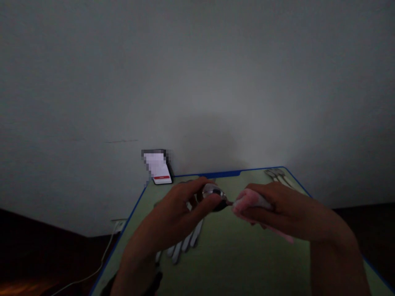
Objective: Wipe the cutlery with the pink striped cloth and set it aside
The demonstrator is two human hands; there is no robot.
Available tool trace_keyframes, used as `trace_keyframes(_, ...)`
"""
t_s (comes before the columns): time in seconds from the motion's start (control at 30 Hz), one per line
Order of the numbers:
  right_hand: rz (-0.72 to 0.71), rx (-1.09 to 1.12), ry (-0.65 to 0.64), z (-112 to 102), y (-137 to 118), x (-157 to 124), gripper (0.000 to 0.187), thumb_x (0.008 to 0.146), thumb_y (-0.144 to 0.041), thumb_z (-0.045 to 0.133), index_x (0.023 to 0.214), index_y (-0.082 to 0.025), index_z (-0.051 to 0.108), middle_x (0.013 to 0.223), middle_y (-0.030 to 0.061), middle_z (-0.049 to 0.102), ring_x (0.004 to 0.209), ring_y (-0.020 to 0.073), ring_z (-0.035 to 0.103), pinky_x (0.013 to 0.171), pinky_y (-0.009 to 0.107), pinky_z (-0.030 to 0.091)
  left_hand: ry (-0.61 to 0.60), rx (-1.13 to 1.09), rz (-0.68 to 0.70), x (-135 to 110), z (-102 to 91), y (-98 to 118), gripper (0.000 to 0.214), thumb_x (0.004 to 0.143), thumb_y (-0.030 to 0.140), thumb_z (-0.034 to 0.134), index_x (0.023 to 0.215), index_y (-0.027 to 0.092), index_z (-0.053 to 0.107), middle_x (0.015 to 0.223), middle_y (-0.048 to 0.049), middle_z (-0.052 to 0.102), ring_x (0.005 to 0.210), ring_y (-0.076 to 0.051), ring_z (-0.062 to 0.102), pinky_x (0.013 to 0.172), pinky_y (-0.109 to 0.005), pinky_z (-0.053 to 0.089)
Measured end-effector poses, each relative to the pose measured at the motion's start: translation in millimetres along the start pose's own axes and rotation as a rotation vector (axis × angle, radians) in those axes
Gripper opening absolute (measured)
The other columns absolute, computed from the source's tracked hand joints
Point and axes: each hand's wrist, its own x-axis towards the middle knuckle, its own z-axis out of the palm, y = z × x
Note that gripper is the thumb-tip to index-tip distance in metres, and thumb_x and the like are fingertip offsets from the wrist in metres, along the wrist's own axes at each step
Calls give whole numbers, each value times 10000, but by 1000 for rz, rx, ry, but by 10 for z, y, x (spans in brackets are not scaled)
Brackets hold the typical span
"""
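My left hand (188,209) grips a shiny metal spoon (217,193) by its bowl, thumb on the near side. A pink cloth (247,201) is bunched in my right hand (274,209) and wrapped around the spoon's handle, most of which it hides. Both hands are above the table, close together. Beneath my left hand lie several pieces of cutlery (185,242) with light handles, side by side; their far ends are mostly covered by the hand. At the far right corner rest several forks (277,174), partly behind my right hand.
The pale green table (240,263) has a blue edge and stands against a grey wall (200,74). A phone (160,168) with a lit screen leans at the far left corner. A white cable (103,259) runs from a wall socket (119,225) down at the left.
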Motion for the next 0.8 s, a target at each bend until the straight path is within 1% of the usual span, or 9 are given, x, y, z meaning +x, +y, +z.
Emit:
trace_keyframes(0.07, -10, -39, 2, 46, -18, 35, 303, 845, -475, 509, 878, -194, 617, 678, -13, 614, 561, 77, 525, 502, 186, 350, -105, 49, -28, 6, 52, 29, 291, 889, 424, 457, 851, 182, 615, 587, 36, 590, 530, -80, 536, 498, -164, 388)
trace_keyframes(0.17, -43, -44, -78, 94, -49, 68, 292, 850, -458, 510, 849, -187, 619, 638, -25, 596, 525, 65, 491, 492, 184, 322, -270, 85, -36, 1, 111, 44, 403, 908, 426, 410, 658, 157, 576, 471, 47, 517, 433, -55, 487, 431, -142, 320)
trace_keyframes(0.23, -64, -39, -131, 103, -66, 76, 278, 853, -442, 513, 858, -188, 626, 638, -26, 597, 532, 65, 493, 498, 185, 317, -368, 59, -32, -11, 114, 35, 419, 918, 405, 394, 633, 151, 568, 459, 46, 519, 419, -47, 498, 426, -129, 316)
trace_keyframes(0.3, -77, -40, -147, 99, -72, 84, 264, 844, -435, 532, 876, -193, 631, 655, -25, 604, 556, 70, 505, 509, 186, 320, -425, 41, -38, -20, 95, 20, 412, 920, 391, 390, 645, 149, 580, 463, 43, 530, 416, -46, 513, 427, -121, 326)
trace_keyframes(0.37, -82, -38, -145, 93, -64, 102, 273, 841, -442, 534, 896, -194, 632, 664, -23, 608, 570, 75, 514, 518, 188, 326, -414, 60, -38, -16, 73, 4, 415, 918, 391, 392, 644, 147, 586, 461, 41, 526, 408, -46, 507, 423, -120, 324)
trace_keyframes(0.47, -82, -50, -135, 82, -28, 130, 294, 848, -447, 517, 918, -186, 630, 688, -8, 619, 604, 86, 536, 542, 195, 346, -344, 123, -16, 10, 49, -24, 430, 906, 416, 410, 615, 145, 572, 440, 45, 493, 401, -45, 470, 414, -126, 299)
trace_keyframes(0.57, -45, -67, -137, 58, 20, 125, 288, 852, -435, 510, 926, -183, 628, 738, 8, 642, 651, 98, 566, 563, 199, 366, -306, 156, 5, 36, 23, -71, 477, 896, 467, 410, 568, 143, 532, 429, 48, 457, 402, -43, 437, 405, -134, 271)
trace_keyframes(0.67, 15, -49, -149, 16, 75, 78, 313, 863, -452, 484, 953, -188, 625, 766, 12, 658, 662, 103, 587, 568, 199, 384, -302, 135, -29, 51, -8, -153, 513, 902, 500, 364, 566, 144, 518, 450, 47, 446, 410, -48, 427, 408, -145, 268)
trace_keyframes(0.8, 90, -118, -66, -41, 151, 12, 332, 850, -485, 486, 936, -200, 633, 786, 17, 664, 686, 122, 593, 584, 212, 395, -350, 98, -100, 61, -14, -275, 506, 907, 510, 321, 692, 154, 608, 544, 24, 540, 471, -78, 500, 457, -169, 329)
